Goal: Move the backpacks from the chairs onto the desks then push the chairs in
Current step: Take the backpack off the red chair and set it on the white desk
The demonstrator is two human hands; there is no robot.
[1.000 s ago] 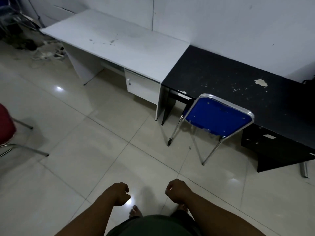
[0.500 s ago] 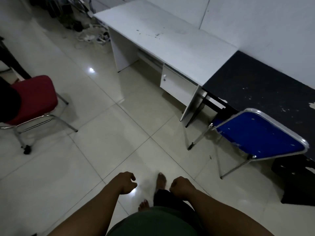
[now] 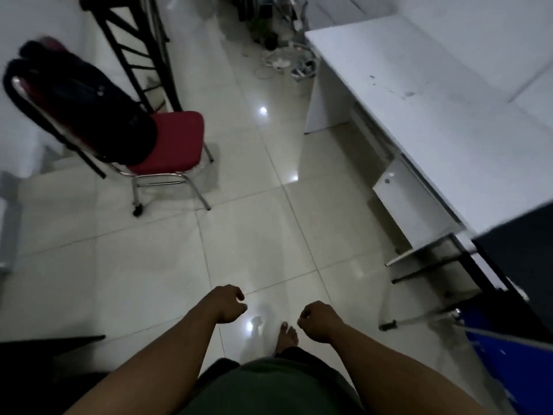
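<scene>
A dark backpack [image 3: 86, 109] leans on the red chair [image 3: 176, 142] at the upper left, out on the open floor. The white desk [image 3: 419, 115] runs along the right wall, bare on top, and the black desk [image 3: 520, 265] joins it at the right edge. A corner of the blue chair [image 3: 514, 366] shows at the lower right, by the black desk. My left hand [image 3: 227, 304] and my right hand [image 3: 317, 322] hang low in front of me, fingers curled, holding nothing, far from the backpack.
A black metal frame [image 3: 134, 46] stands behind the red chair. Cables and power strips [image 3: 284, 61] lie on the floor at the far end of the white desk. A dark object [image 3: 45, 354] sits at the lower left. Tiled floor lies between me and the red chair.
The view has swung left: the red chair with the backpack has come into full view, and the blue chair has slid to the lower right edge. My hands stay curled and empty.
</scene>
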